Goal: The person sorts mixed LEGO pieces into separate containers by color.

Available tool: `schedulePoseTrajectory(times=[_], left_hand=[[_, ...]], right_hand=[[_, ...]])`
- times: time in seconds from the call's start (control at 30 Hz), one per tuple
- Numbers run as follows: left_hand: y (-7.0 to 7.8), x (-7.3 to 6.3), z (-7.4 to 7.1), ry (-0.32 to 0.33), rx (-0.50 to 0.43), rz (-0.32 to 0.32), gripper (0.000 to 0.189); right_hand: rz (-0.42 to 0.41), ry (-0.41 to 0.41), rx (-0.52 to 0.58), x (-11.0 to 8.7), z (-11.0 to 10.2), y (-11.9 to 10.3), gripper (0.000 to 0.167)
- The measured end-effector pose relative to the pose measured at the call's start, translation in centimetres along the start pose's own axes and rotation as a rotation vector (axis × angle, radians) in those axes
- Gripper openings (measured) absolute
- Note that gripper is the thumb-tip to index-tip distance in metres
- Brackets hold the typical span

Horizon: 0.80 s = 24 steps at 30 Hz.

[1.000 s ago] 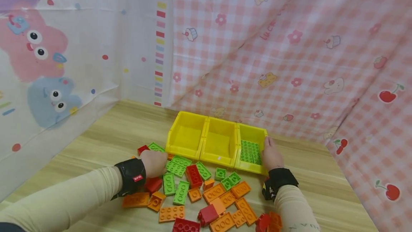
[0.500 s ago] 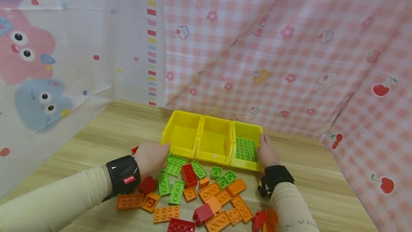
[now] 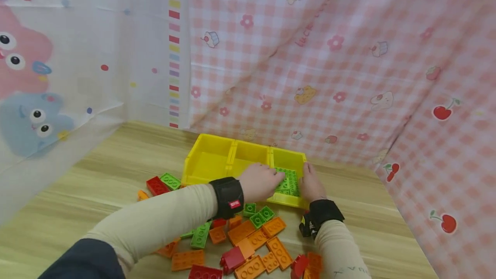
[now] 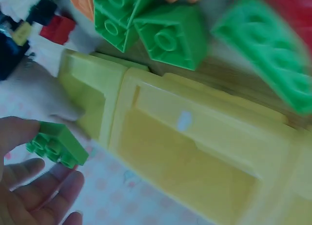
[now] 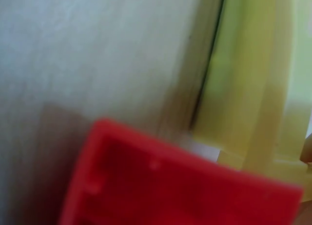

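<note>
My left hand reaches over the right compartment of the yellow bins. In the left wrist view, its thumb and fingers pinch a green toy brick, studs facing the fingers. My right hand grips the outer side wall of the right yellow bin. Inside that bin, green bricks lie side by side with studs up. Part of them is hidden by the left hand. A red brick fills the lower part of the right wrist view, close to the camera.
Left of the filled bin stand the middle bin and left bin, joined in a row. Loose orange bricks, green bricks and red bricks are scattered in front. A pink checked cloth hangs behind.
My left hand has moved from the loose bricks at left, rightward across the bins to the right compartment, carrying a green brick. The right hand stays at the bin's side. The head view has shifted slightly.
</note>
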<state>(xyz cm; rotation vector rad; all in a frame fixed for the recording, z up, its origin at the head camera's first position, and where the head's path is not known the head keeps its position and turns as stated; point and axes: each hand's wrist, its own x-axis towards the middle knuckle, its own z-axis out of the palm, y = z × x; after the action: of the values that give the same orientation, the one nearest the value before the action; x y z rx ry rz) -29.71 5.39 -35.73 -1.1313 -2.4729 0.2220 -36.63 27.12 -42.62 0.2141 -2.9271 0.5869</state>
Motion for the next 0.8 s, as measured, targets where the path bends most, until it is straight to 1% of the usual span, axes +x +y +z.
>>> schedulePoseTrajectory(times=[0.07,0.1,0.17,0.23,0.3,0.33,0.5,0.63,0.7,0.8], left_hand=[[0.4,1.4,1.1,-0.012,0.046,-0.004,0.023],[0.6,2.0,1.7,-0.031,0.059,-0.012,0.022],[0.9,2.8,2.8,-0.070,0.087,-0.033,0.021],[1.1,3.3,3.5,-0.111,0.110,-0.052,0.018],[1.3,3.7,4.1,-0.140,0.116,-0.065,0.017],[1.4,3.9,4.3,-0.144,0.115,-0.068,0.016],[1.7,4.8,5.7,-0.145,0.050,-0.073,0.014],[1.8,5.2,6.7,-0.171,0.009,-0.087,0.013],[1.9,5.4,6.8,-0.188,0.007,-0.091,0.014],[2.1,5.6,6.4,-0.213,0.016,-0.086,0.015]], right_hand=[[-0.013,-0.004,0.020,0.1,0.2,-0.3,0.054],[-0.021,-0.003,0.036,0.1,0.3,-0.4,0.054],[-0.023,-0.010,0.063,0.1,0.4,-0.6,0.053],[-0.024,-0.015,0.079,0.0,0.6,-0.7,0.052],[-0.020,-0.018,0.097,0.0,0.7,-0.7,0.052],[-0.012,-0.021,0.101,0.0,0.7,-0.6,0.052],[0.010,-0.003,0.117,-0.1,0.6,-0.5,0.052],[0.021,-0.005,0.109,-0.2,0.3,-0.5,0.053],[0.029,-0.004,0.106,-0.3,0.1,-0.4,0.053],[0.040,0.004,0.104,-0.2,0.0,-0.1,0.053]])
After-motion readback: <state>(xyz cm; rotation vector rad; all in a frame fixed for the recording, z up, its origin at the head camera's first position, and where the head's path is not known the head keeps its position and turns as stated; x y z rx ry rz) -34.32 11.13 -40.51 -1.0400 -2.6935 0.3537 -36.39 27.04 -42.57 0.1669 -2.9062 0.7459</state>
